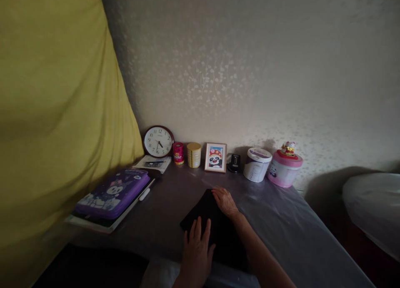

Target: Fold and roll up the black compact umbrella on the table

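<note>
A folded piece of black cloth (204, 206) lies on the grey-covered table, its far corner pointing toward the wall. My left hand (197, 246) rests on its near left part, open, with the fingers spread. At the far right edge of the cloth, my right hand (224, 200) lies on top with the fingers stretched leftward over the corner. The cloth's near end is dark and partly covered by my right forearm, so its full shape is hidden.
A purple pencil case (114, 193) lies on books at left, beside a yellow curtain (62, 104). Along the wall stand a clock (158, 141), red tin (178, 153), yellow tin (194, 155), panda picture frame (215, 157), white tub (257, 165) and pink tub (285, 170).
</note>
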Motion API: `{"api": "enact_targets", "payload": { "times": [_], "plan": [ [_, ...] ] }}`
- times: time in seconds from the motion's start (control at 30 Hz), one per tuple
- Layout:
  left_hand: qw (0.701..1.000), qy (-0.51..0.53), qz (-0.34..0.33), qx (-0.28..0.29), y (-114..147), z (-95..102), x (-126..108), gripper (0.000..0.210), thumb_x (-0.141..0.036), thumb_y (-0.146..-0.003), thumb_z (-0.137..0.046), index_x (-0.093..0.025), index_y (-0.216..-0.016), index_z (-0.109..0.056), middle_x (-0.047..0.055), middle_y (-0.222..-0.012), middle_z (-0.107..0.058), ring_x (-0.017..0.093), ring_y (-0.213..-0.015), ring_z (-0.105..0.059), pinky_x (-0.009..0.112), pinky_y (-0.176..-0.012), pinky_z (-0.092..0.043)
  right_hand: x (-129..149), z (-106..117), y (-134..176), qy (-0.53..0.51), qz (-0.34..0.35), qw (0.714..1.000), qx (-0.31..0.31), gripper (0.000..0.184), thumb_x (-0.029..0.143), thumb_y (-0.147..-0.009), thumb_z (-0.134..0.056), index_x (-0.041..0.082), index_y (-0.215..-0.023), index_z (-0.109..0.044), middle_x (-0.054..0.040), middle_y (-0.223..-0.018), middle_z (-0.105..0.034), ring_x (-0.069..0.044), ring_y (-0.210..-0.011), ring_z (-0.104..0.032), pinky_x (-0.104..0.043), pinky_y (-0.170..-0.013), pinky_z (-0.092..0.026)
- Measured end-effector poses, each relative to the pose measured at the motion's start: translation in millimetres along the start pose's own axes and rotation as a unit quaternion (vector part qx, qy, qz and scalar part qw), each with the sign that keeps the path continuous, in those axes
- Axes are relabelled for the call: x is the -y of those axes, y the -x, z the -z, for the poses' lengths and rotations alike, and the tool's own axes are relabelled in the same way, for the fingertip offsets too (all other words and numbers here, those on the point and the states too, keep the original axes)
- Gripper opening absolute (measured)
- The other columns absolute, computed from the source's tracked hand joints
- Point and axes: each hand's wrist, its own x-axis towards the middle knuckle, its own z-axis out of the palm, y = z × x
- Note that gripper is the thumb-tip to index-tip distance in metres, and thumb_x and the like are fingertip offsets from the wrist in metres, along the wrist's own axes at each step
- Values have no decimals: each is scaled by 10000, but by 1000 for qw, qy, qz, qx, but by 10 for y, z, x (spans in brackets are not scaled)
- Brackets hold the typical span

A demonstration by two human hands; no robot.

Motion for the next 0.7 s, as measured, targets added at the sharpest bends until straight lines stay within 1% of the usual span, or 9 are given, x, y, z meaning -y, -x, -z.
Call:
{"api": "enact_targets", "payload": {
  "times": [0.13, 0.2, 0.27, 0.3, 0.37, 0.43, 0.5, 0.57, 0.7],
  "plan": [
    [999, -10, 23, 39, -17, 105, -26, 587, -300, -868, -452, -298, -1424, -262, 146, -1437, -389, 299, -1302, -388, 514, -974, -394, -79, 95, -67, 11, -44, 999, -15, 286, 180, -905, -405, 220, -1003, -670, -80, -1013, -709, -193, -971, -640, -321, -887, -464],
    [999, -14, 19, 37, -16, 116, -30, 583, -312, -876, -446, -277, -1427, -260, 164, -1415, -417, 292, -1285, -414, 499, -966, -406, -34, 161, -12, 16, -53, 998, -37, 291, 194, -918, -390, 225, -1021, -660, -85, -1022, -700, -199, -987, -628, -334, -901, -452],
    [999, -16, 14, 32, -8, 106, -28, 578, -319, -882, -447, -267, -1427, -262, 174, -1395, -441, 285, -1274, -430, 478, -963, -416, 58, 195, 96, -2, -20, 998, -55, 282, 228, -928, -394, 217, -1057, -646, -84, -1081, -679, -203, -1064, -588, -356, -951, -422],
    [999, -17, 12, 30, -3, 99, -25, 577, -318, -883, -451, -264, -1427, -266, 175, -1389, -449, 282, -1271, -434, 469, -964, -417, 108, 192, 157, -23, 18, 998, -56, 272, 246, -927, -410, 213, -1056, -647, -79, -1085, -677, -204, -1096, -569, -367, -971, -409],
    [999, -20, 10, 27, 2, 91, -22, 576, -315, -881, -462, -263, -1424, -276, 174, -1378, -462, 278, -1262, -445, 453, -961, -422, 187, 151, 257, -62, 89, 993, -38, 239, 263, -910, -457, 220, -1021, -664, -62, -1055, -691, -208, -1134, -547, -404, -1001, -383],
    [999, -23, 9, 28, -1, 93, -22, 572, -300, -884, -464, -261, -1423, -279, 175, -1371, -470, 274, -1250, -459, 438, -952, -431, 210, 85, 289, -78, 107, 991, -23, 227, 245, -899, -471, 222, -996, -676, -57, -1046, -698, -214, -1144, -544, -449, -1023, -352],
    [999, -22, 6, 35, -10, 101, -25, 567, -294, -888, -459, -257, -1424, -277, 180, -1367, -471, 274, -1242, -466, 426, -943, -438, 171, 30, 243, -80, 58, 995, -30, 239, 213, -894, -462, 216, -990, -680, -60, -1078, -691, -212, -1153, -539, -455, -1037, -333],
    [999, -21, 3, 40, -20, 109, -27, 559, -293, -893, -450, -256, -1424, -278, 183, -1366, -471, 272, -1241, -468, 421, -941, -439, 84, 7, 156, -88, -29, 995, -45, 238, 195, -875, -476, 218, -994, -680, -61, -1119, -676, -204, -1166, -531, -411, -1036, -343],
    [999, -22, 7, 35, -28, 111, -25, 541, -301, -902, -430, -247, -1422, -288, 178, -1356, -482, 267, -1232, -477, 423, -937, -442, -166, 69, 112, -97, -173, 978, -72, 252, 207, -854, -465, 198, -982, -682, -90, -1055, -694, -217, -1048, -610, -365, -955, -423]
  ]
}}
